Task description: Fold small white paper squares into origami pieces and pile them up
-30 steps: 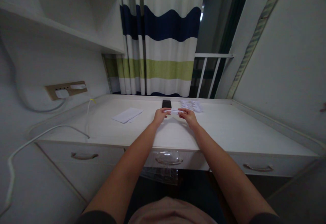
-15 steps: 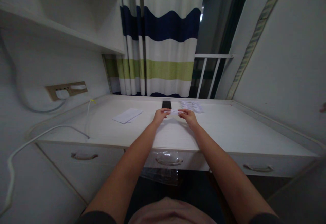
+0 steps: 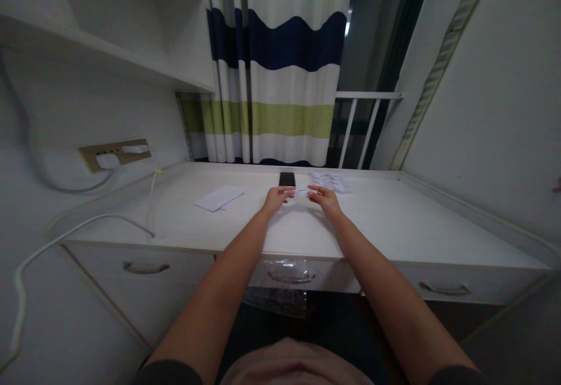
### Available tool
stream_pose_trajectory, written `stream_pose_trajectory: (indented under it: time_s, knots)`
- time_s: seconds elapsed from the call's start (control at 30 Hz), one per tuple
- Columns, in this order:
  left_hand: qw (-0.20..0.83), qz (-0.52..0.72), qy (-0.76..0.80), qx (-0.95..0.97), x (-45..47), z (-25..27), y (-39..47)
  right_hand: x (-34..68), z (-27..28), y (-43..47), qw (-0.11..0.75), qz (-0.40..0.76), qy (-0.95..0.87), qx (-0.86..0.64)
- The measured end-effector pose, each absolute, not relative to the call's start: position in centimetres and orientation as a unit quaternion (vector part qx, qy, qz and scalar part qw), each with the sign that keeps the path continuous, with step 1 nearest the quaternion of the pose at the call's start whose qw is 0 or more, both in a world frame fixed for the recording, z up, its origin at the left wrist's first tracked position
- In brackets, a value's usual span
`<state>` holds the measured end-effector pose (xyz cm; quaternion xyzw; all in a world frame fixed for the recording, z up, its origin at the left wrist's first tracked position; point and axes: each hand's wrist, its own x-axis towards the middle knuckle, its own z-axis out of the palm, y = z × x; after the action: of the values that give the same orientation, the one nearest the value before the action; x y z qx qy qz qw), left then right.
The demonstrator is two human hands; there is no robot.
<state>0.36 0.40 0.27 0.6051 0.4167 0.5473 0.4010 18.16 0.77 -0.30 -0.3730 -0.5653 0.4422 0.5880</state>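
A small white strip of folded paper (image 3: 301, 193) is held up between my two hands, just above the desk. My left hand (image 3: 277, 199) pinches its left end, and my right hand (image 3: 323, 201) has thumb and fingers closed on its right end. Right behind my left hand lies a black phone (image 3: 287, 179). Beyond my right hand is a group of white folded paper pieces (image 3: 331, 182). A stack of flat white paper sheets (image 3: 219, 198) rests to the left of my left hand.
The white desk (image 3: 377, 227) has drawers with metal handles along its front. A white cable (image 3: 100, 217) runs over the left edge, below a wall socket (image 3: 114, 155). A striped curtain (image 3: 293, 87) hangs behind, and clear plastic (image 3: 280, 300) hangs under the middle drawer.
Both hands stay almost in place with the paper strip between them. The right-hand fingers have shifted very slightly to the right.
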Motion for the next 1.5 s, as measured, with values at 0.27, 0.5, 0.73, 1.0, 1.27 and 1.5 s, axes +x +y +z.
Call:
stream_pose_trajectory:
  time_s: [0.27,0.5,0.73,1.0,1.27,1.5]
  knots:
    - [0.396,0.546,0.412,0.613,0.32,0.41,0.2,18.14,-0.24,0.72,0.579,0.416,-0.587,-0.384]
    - [0.398,0.54,0.413,0.616,0.26,0.27,0.45,18.25,-0.34,0.88,0.58,0.386,-0.603,-0.388]
    - [0.399,0.545,0.415,0.609,0.24,0.25,0.52,18.37,-0.47,1.28,0.574,0.317,-0.623,-0.425]
    - [0.387,0.549,0.42,0.611,0.18,0.18,0.68,18.32,-0.56,1.16,0.595,0.217,-0.638,-0.438]
    - [0.363,0.549,0.426,0.621,0.26,-0.1,0.88,18.23,-0.47,1.09,0.588,0.231,-0.655,-0.415]
    - [0.315,0.543,0.47,0.621,0.28,-0.15,0.59,18.23,-0.58,1.4,0.594,0.253,-0.644,-0.41]
